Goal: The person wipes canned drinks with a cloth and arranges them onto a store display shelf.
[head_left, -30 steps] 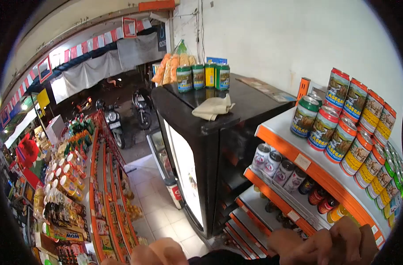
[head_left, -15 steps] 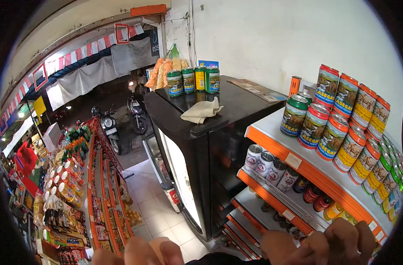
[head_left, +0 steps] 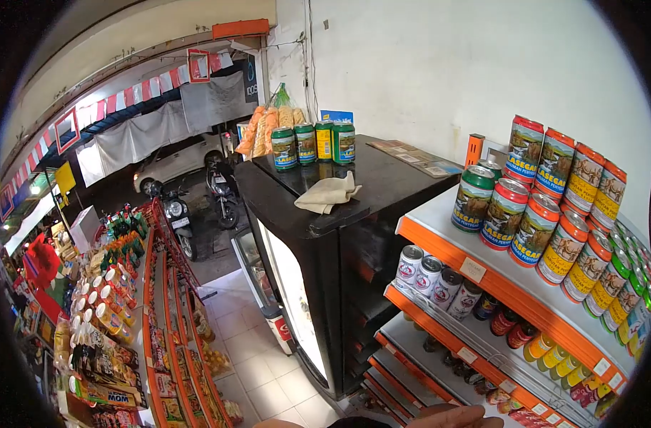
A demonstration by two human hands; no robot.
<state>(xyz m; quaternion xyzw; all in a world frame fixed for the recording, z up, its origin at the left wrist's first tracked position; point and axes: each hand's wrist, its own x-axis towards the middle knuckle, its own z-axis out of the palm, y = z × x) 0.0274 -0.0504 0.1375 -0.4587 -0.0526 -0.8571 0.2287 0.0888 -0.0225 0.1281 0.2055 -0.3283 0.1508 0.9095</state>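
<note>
At the bottom edge, my right hand (head_left: 454, 416) shows only in part, its fingers stretched out and nothing seen in them. It is nearest the lower shelves of drinks. Only a sliver of my left hand (head_left: 275, 424) enters at the bottom; its fingers are hidden. A folded beige cloth (head_left: 328, 193) lies on the front of the black cooler (head_left: 389, 182). Behind the cloth stand several green drink cans (head_left: 305, 145). On the white shelf at right, rows of cans (head_left: 506, 214) stand with a second layer (head_left: 546, 160) stacked on top.
Below are silver cans (head_left: 418, 269) and bottles (head_left: 553, 357). Snack bags (head_left: 265, 132) stand at the cooler's back, beside papers (head_left: 414, 155). Left, a rack (head_left: 150, 307) holds packets and jars. Tiled floor (head_left: 257, 364) runs between. Motorbikes (head_left: 177, 221) and a car (head_left: 172, 164) are outside.
Both hands have dropped, mostly out of the picture; the right fingers were curled and are now straighter. A light-coloured car has appeared outside. The cloth and cans stay where they were.
</note>
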